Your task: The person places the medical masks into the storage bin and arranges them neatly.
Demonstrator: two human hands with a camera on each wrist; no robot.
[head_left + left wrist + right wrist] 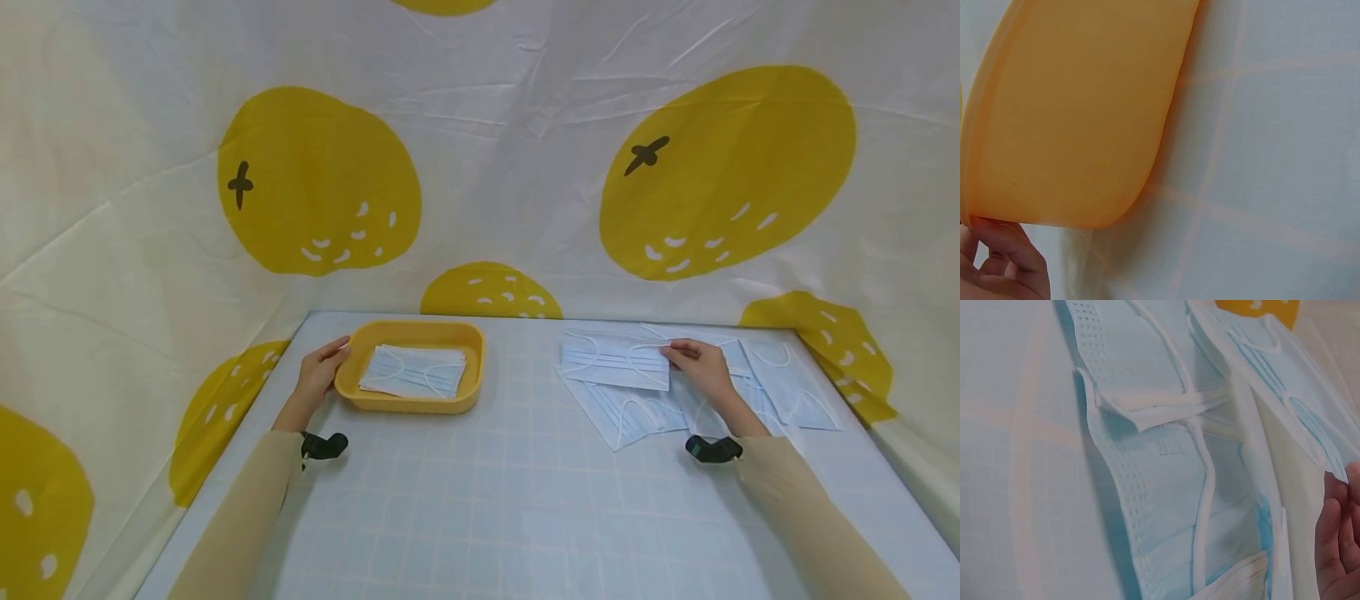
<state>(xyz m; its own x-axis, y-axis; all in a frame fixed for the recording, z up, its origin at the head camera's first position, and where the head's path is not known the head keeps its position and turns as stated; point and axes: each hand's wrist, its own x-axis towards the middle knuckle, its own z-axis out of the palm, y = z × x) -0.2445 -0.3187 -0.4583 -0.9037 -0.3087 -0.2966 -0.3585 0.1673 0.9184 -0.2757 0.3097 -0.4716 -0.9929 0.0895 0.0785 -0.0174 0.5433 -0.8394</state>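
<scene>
On the left, my left hand [318, 371] grips the end rim of a yellow plastic tray [408, 405]; the left wrist view shows the thumb and fingers [1013, 250] at the tray's edge. Inside the tray lies a small stack of light blue face masks [412, 372] with white ear loops. Over on the right, my right hand [701, 367] pinches one face mask [615, 360] by its right end, above a loose spread of other masks [637, 412]. In the right wrist view the held mask [1297, 394] slants above the others, its corner between thumb and fingers.
A pale blue checked cloth [510, 500] covers the table. White fabric with yellow fruit prints [322, 183] hangs behind and along the sides. More masks [787, 383] lie right of my right hand, near the table's right edge.
</scene>
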